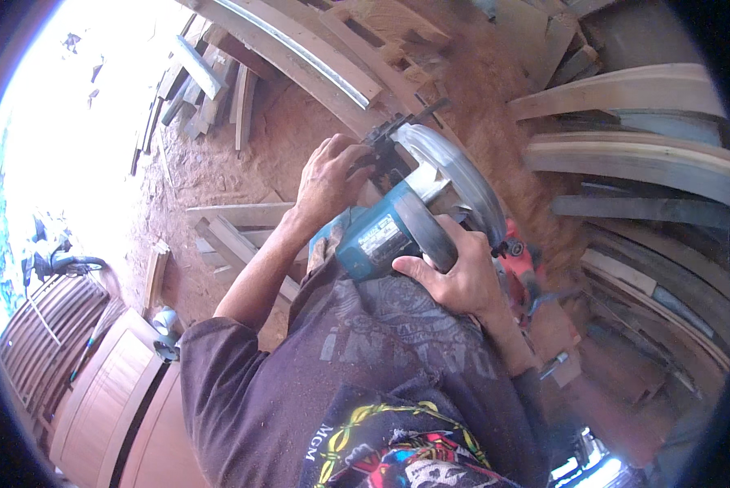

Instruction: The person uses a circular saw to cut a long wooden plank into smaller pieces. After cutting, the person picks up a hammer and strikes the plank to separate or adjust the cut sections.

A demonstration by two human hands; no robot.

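Head view: a teal power saw [371, 244] sits in the middle, just in front of the person's dark shirt [397, 342], its pale, curved guard [458, 175] on the right; the right hand [461, 272] is wrapped round the black loop handle [427, 232], thumb on the near side; the left hand [332, 172] has its fingers curled at the dark metal fitting [385, 142] on the saw's far end, though I cannot tell how firmly it grips. Beyond lies a long beam [304, 61]; whether the saw touches it is unclear; boards [633, 167] are stacked on the right, and scraps [239, 244] lie on the left over the dusty floor [210, 175]. To handle the saw well, I judge, the right hand should carry its weight while the left steadies or works the fitting; fingers are best well away from the guard's underside, off the trigger, and loose cloth clear of the motor.
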